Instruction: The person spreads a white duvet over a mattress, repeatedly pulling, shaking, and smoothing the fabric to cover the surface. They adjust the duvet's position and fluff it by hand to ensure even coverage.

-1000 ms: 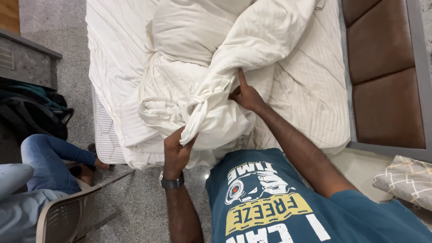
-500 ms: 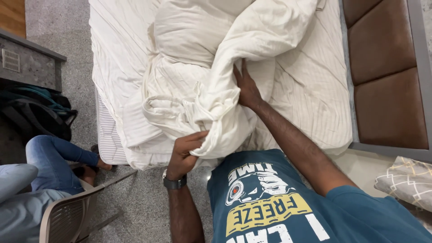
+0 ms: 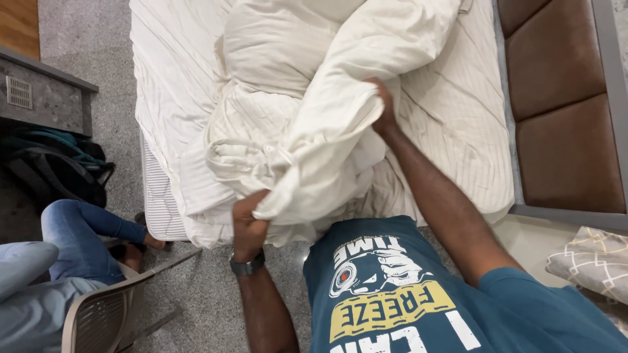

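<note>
Two hands bunch up a big, soft white duvet [image 3: 327,131] on the bed [image 3: 458,131].

It looks floppy and puffy, best grabbed by a fistful of cloth. The left hand [image 3: 247,222] is closed tight on the near edge; the right hand [image 3: 383,108] pinches a fold farther off. Since a second ago, the right hand moved farther away and the left came nearer.

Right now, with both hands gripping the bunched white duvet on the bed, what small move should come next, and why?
Probably draw the hands apart. The left hand pinches a low edge and the right hand a higher fold, while the duvet hangs crumpled between them over the bed.
</note>
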